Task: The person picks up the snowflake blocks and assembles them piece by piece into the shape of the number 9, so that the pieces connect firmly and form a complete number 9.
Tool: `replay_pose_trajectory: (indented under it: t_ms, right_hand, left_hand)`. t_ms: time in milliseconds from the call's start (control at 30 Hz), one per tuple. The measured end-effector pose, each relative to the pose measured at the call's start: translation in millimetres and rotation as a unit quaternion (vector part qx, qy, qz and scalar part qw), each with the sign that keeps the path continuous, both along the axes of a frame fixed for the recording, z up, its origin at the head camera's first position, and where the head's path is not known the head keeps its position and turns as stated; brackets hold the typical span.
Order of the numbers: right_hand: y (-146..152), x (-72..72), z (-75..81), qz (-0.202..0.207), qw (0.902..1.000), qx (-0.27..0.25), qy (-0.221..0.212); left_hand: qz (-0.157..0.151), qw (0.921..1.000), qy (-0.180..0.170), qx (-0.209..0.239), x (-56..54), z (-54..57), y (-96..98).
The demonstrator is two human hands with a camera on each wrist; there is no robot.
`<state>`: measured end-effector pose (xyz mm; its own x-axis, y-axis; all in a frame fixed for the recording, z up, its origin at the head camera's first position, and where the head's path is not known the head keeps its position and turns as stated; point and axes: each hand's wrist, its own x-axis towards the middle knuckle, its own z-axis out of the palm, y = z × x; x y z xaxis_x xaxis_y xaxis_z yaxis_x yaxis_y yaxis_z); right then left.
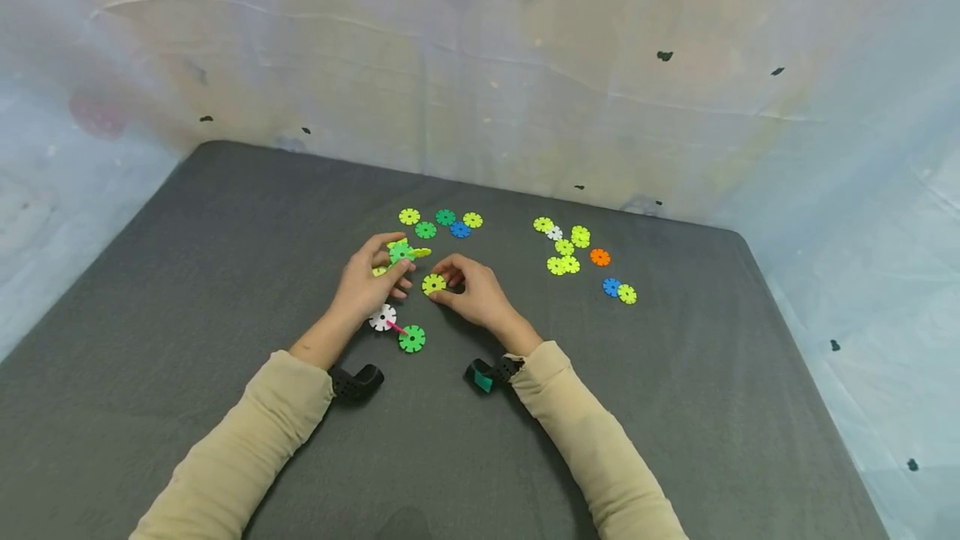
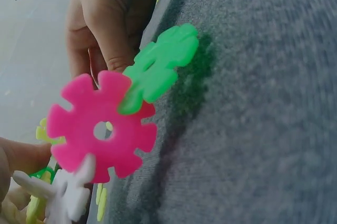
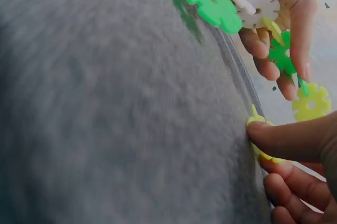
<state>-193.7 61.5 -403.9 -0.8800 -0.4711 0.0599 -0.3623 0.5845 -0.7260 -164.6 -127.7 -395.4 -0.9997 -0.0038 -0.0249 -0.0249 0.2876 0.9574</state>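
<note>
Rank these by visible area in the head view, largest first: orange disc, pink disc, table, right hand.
1. Table
2. Right hand
3. Orange disc
4. Pink disc, seen edge-on as a thin strip

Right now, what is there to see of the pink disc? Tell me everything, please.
The pink disc is flat, thin and round, notched around its rim like a gear, with a round hole in its middle. It looks like smooth plastic. A green disc slots into its edge on one side, a white disc on the other. The head view shows it edge-on between them, near the left hand. I cannot tell whether it touches the table.
</note>
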Motion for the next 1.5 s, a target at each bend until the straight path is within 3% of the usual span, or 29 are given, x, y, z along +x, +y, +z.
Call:
replay_pose_trajectory:
  t_ms: [267,367,633,867,1100,1500]
  right_hand:
    - [10,-2.0,-1.2,-0.016,0.9994,-0.029,0.008]
    - [12,-2.8,-2.6,-0.036,0.9973,-0.064,-0.001]
    - [16,-5.5,-2.9,-0.095,0.9771,-0.187,-0.032]
    - [16,-6.1,1.4,-0.098,0.9717,-0.211,-0.039]
    - [13,10.3,31.0,-0.098,0.9710,-0.214,-0.042]
    - [14,11.1,34.0,-0.087,0.9696,-0.224,-0.045]
  left_hand:
    - [0.001,1.0000,0.001,-0.002,1.1,0.0,4.9]
    - [0.001,1.0000,0.000,-0.002,0.9,-0.4,7.0]
    - [-0.005,0.9998,-0.001,0.019,0.6,-0.4,13.6]
    - [-0.006,0.9998,0.003,0.020,0.9,-0.2,16.8]
    - [-0.015,0.9996,-0.001,0.026,1.2,0.1,18.1]
    - [-0.031,0.9990,-0.014,0.028,0.5,-1.1,22.2]
